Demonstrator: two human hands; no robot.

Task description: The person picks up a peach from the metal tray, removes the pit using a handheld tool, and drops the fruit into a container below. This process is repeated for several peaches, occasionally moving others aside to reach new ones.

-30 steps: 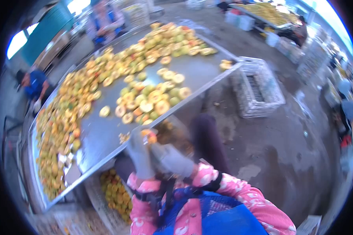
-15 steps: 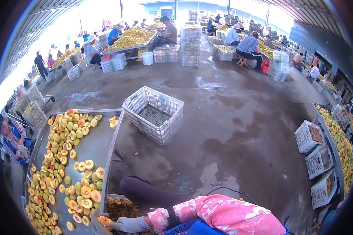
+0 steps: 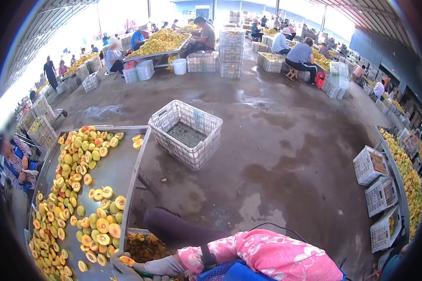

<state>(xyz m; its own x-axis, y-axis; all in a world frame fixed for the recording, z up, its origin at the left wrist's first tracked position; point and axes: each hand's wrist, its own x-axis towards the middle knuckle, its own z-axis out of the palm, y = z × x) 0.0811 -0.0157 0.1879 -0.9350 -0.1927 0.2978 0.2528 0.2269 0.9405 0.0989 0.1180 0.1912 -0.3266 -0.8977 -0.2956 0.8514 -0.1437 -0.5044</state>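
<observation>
By surface [image 3: 115,161] | left hand [image 3: 119,270] and right hand [image 3: 162,267] met at fruit [image 3: 126,260], likely steadying it; each grip was unclear | halves [image 3: 103,225] lay close, presumably for reach

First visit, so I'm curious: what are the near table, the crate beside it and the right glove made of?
Table: probably metal, smooth, grey, with a dull sheen. Crate: likely plastic, pale, with regular moulded-looking slots. Glove: perhaps fabric, matt grey; too blurred to show a weave.
</observation>
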